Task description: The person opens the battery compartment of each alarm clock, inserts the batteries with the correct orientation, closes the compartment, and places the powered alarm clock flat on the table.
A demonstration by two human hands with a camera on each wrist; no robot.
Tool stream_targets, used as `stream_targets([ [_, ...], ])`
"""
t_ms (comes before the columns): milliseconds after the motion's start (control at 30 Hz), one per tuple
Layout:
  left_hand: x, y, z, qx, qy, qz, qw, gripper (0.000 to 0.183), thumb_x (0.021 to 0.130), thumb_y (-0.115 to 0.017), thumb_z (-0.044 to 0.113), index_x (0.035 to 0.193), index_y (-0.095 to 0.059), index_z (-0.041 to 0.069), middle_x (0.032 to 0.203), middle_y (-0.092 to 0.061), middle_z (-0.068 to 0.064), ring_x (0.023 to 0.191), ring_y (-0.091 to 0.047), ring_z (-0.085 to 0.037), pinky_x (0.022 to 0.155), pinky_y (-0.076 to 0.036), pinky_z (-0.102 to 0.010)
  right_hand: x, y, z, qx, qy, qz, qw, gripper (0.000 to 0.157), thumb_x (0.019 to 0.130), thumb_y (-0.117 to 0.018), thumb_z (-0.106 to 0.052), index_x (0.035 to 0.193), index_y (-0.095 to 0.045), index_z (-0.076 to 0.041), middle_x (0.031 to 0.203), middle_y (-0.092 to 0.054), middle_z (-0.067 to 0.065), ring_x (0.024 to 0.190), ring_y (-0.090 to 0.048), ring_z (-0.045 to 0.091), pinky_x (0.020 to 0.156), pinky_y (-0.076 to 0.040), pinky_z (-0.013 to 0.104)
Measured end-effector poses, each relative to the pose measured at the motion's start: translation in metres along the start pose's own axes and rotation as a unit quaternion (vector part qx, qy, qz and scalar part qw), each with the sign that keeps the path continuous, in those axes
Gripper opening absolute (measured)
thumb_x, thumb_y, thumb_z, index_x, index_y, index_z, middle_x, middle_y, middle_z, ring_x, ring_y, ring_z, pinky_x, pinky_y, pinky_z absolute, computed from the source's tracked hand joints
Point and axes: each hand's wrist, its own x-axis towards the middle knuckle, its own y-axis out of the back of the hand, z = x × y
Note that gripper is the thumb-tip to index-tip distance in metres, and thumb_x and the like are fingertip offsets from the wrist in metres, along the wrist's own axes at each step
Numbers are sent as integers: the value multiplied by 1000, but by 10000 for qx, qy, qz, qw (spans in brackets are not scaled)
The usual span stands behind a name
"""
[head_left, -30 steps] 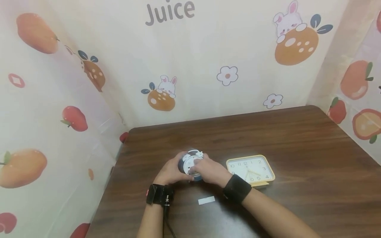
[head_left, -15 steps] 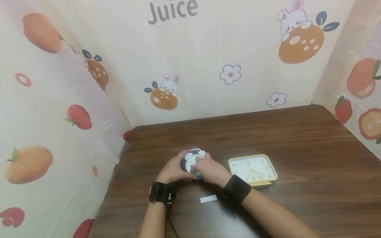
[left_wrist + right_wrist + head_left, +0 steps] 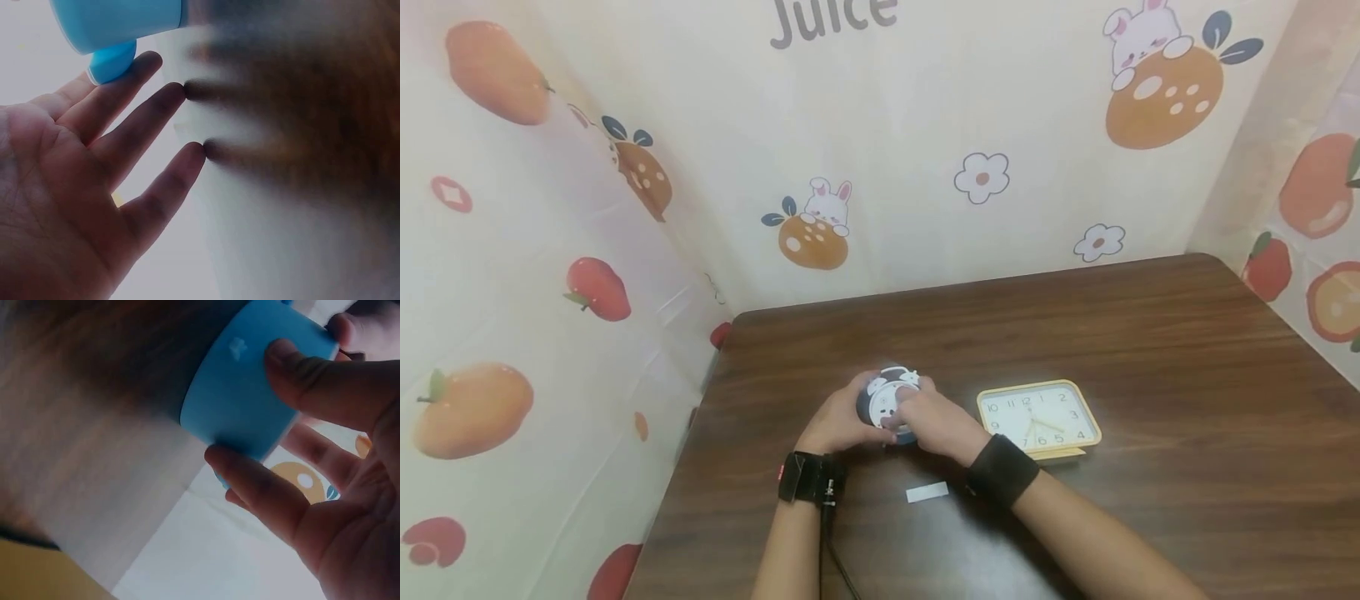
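Both hands hold a small round blue alarm clock (image 3: 886, 403) with a dark-and-white cartoon animal front, low over the table. From its left side, the left hand (image 3: 837, 421) grips it with the thumb on the near edge and fingers behind. In the left wrist view, the clock's blue body (image 3: 119, 22) and a small foot (image 3: 112, 62) lie against that hand's fingers; other fingertips touch the table. The right hand (image 3: 946, 423) pinches the right side. In the right wrist view, its thumb and a finger press the blue casing (image 3: 240, 394).
A yellow-framed rectangular clock (image 3: 1037, 418) lies face up to the right, near the right wrist. A white strip (image 3: 927, 492) lies on the brown table (image 3: 1150, 350) in front of the hands. A black cable (image 3: 838, 567) trails from the left wristband.
Both hands keep hold of the alarm clock in nearly the same place. The right thumb shifts slightly on its front; the head view tilts a little.
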Motion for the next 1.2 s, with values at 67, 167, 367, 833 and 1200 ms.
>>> stream_targets([
  [67, 2, 0, -1, -3, 17, 3, 10000, 108, 52, -85, 64, 144, -35, 39, 128, -56, 8, 106, -55, -16, 88, -49, -39, 2, 1, 4, -22, 100, -34, 9999, 43, 76, -75, 0, 106, -75, -31, 107, -66, 4, 97, -56, 27, 92, -48, 43],
  [167, 3, -2, -3, -46, 69, -37, 10000, 109, 52, -84, 65, 145, -34, 39, 130, -55, 7, 109, -54, -16, 90, -48, -41, 2, 5, 7, 104, 173, -207, 9996, 50, 77, -74, -1, 120, -68, -26, 117, -67, 4, 105, -59, 25, 102, -43, 46],
  [367, 2, -5, -4, -182, 69, -90, 9998, 106, 53, -86, 61, 144, -35, 40, 129, -56, 8, 110, -54, -16, 92, -47, -43, -20, 11, 3, 515, -481, -41, 9975, 53, 78, -73, -4, 128, -58, -17, 118, -61, 8, 103, -58, 23, 84, -52, 38],
  [833, -2, 3, -1, -205, 116, -11, 9997, 111, 51, -85, 64, 146, -34, 37, 136, -52, 8, 118, -51, -17, 97, -44, -48, -46, -3, -13, 746, 162, -841, 9935, 18, 63, -84, -29, 73, -69, -29, 72, -56, -15, 63, -48, 3, 56, -40, 24],
  [1200, -5, 3, 2, -186, 162, -31, 9997, 111, 51, -83, 68, 146, -34, 38, 137, -51, 7, 119, -50, -18, 98, -43, -50, -49, -15, -17, 129, 452, -544, 9974, 22, 58, -81, -17, 66, -63, -27, 71, -51, -14, 59, -46, 7, 50, -37, 25],
])
